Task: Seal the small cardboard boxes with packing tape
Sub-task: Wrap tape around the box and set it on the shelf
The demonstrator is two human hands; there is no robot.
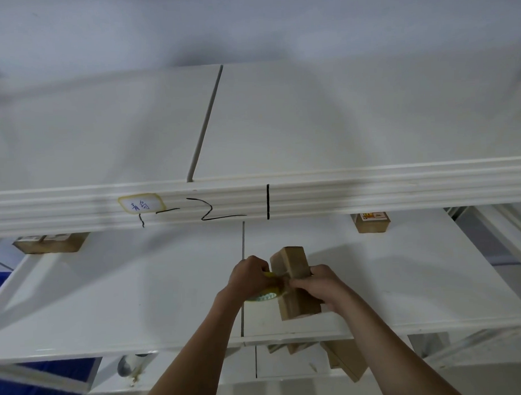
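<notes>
Left hand [250, 276] grips the tape roll [265, 294]; right hand [318, 287] holds the box [291, 273], taping seemingly underway, more boxes [369, 223] waiting.

Two bare hands are in view, the left hand [250, 274] and the right hand [321, 284], with one yellow-rimmed roll of clear packing tape [267, 294] and one long brown cardboard box [294, 281] between them. Two more small brown cardboard boxes sit under the upper white shelf, one far left [49, 243], one right [371, 223]; brown cardboard pieces [344, 360] below the shelf edge cannot be counted.

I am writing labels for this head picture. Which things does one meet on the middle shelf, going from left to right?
Boxes at far left → left hand → tape roll → box being taped → right hand → box at far right.
</notes>
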